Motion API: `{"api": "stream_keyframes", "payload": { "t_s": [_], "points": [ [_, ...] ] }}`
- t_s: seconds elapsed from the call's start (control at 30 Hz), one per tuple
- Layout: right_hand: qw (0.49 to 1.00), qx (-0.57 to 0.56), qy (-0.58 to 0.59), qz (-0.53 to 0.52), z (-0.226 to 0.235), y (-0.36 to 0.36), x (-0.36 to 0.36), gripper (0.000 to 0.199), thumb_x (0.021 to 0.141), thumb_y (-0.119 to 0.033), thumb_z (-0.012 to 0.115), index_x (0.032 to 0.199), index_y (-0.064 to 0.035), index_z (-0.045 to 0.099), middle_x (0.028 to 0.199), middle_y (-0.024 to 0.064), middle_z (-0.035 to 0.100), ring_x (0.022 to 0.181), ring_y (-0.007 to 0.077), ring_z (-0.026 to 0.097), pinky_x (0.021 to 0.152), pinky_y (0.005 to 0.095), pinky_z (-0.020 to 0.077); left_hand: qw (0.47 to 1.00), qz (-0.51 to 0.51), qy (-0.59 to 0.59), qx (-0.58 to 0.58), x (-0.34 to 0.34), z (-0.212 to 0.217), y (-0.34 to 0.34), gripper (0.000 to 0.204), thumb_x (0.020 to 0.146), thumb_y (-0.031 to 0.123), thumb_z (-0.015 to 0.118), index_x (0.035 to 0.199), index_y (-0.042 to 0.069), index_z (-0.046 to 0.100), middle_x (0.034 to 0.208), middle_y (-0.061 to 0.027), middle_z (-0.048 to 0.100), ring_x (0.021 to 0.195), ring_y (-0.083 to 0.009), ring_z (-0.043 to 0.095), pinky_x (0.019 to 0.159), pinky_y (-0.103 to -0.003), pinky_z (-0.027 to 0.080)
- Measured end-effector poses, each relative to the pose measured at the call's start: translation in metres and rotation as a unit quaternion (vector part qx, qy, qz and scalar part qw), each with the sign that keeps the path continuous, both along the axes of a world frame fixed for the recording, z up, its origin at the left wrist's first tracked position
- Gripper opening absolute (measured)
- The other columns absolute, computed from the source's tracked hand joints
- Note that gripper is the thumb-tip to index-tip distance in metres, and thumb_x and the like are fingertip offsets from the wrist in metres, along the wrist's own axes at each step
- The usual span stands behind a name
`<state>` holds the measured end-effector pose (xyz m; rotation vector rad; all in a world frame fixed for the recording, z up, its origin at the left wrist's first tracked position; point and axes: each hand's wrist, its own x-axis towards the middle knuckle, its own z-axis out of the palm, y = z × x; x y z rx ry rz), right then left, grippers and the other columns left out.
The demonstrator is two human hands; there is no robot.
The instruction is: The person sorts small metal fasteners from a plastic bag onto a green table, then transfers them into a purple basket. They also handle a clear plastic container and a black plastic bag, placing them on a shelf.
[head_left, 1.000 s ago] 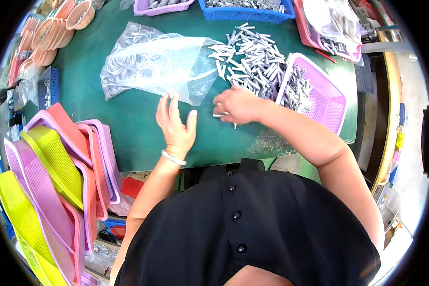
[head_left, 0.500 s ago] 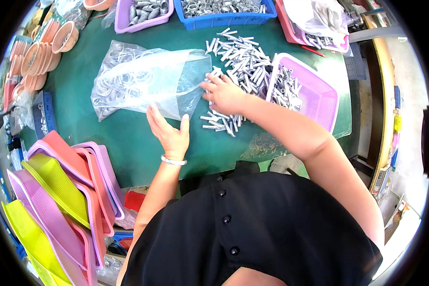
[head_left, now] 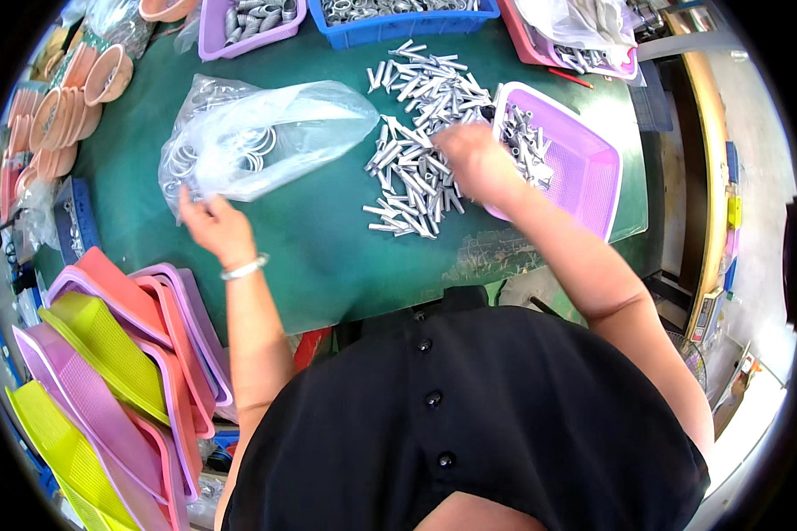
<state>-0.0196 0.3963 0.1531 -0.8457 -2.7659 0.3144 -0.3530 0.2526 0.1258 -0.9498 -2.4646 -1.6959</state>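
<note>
My left hand is at the near edge of a clear plastic bag, its fingers closed on the film by the near left corner. Pale metal rings show through the bag, whose far right end tapers over the green table. My right hand, smeared by motion, hovers at the right side of a loose pile of short silvery metal tubes. Its fingers are too blurred to show whether they hold anything. Just beyond that hand lies a purple basket with more metal pieces in its left part.
Along the far edge stand a purple basket, a blue crate of metal rings and a pink basket with a white bag. A red pen lies near it. Stacked baskets fill the near left; orange bowls stand far left.
My left hand has moved left along the bag to its near left corner, and the bag's near side has drawn in. My right hand has shifted right across the pile toward the purple basket.
</note>
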Motion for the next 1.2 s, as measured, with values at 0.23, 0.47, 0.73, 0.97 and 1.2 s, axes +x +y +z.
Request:
{"api": "stream_keyframes", "payload": {
  "t_s": [0.23, 0.47, 0.73, 0.97, 1.2],
  "points": [
    [0.978, -0.074, -0.1, -0.169, -0.016, 0.107, -0.004, 0.039, 0.076, -0.01, 0.052, 0.114, 0.0001, 0.047, 0.098, 0.0225, 0.059, 0.093, 0.0359, 0.057, 0.082, 0.0404, 0.0452, 0.963, 0.031, -0.185, 0.194, -0.072, 0.082, 0.038, 0.048, 0.075, -0.006, 0.042, 0.123, -0.009, 0.036, 0.07, -0.0061, 0.047, 0.055, -0.0131, 0.043, 0.049, -0.025, 0.036],
    [0.953, -0.127, -0.252, -0.107, -0.019, 0.086, -0.024, 0.068, 0.077, -0.029, 0.061, 0.13, -0.0001, 0.031, 0.112, 0.0255, 0.053, 0.102, 0.036, 0.054, 0.088, 0.0375, 0.043, 0.914, -0.074, -0.21, 0.339, -0.143, 0.113, 0.06, 0.044, 0.078, -0.008, 0.047, 0.121, -0.009, 0.034, 0.09, -0.0188, 0.054, 0.072, -0.0244, 0.057, 0.069, -0.035, 0.05],
    [0.96, -0.088, -0.24, -0.111, -0.012, 0.029, -0.035, 0.064, 0.071, -0.025, 0.062, 0.124, 0.0027, 0.04, 0.108, 0.0229, 0.051, 0.103, 0.034, 0.05, 0.09, 0.037, 0.0406, 0.98, -0.116, -0.063, 0.149, 0.02, 0.084, 0.027, 0.051, 0.082, -0.001, 0.052, 0.126, 0.0, 0.026, 0.102, -0.0141, 0.051, 0.084, -0.019, 0.057, 0.076, -0.03, 0.048],
    [0.97, -0.095, -0.202, -0.093, -0.008, -0.045, -0.042, 0.074, 0.071, -0.022, 0.066, 0.131, 0.0021, 0.031, 0.126, 0.0309, 0.033, 0.114, 0.0415, 0.037, 0.098, 0.0412, 0.0319, 0.966, -0.247, -0.044, -0.066, 0.08, 0.014, -0.021, 0.023, 0.078, 0.0, 0.058, 0.1, 0.001, 0.054, 0.101, -0.0104, 0.052, 0.092, -0.0181, 0.052, 0.078, -0.028, 0.045],
    [0.983, -0.172, -0.048, -0.045, -0.002, -0.086, -0.012, 0.066, 0.07, -0.014, 0.065, 0.129, -0.0066, 0.037, 0.13, 0.0242, 0.035, 0.114, 0.0417, 0.04, 0.096, 0.043, 0.0361, 0.927, -0.3, 0.047, -0.221, 0.115, -0.037, -0.044, 0.046, 0.076, 0.02, 0.064, 0.114, -0.001, 0.049, 0.117, -0.0209, 0.049, 0.109, -0.036, 0.045, 0.095, -0.042, 0.034]
  ]
}}
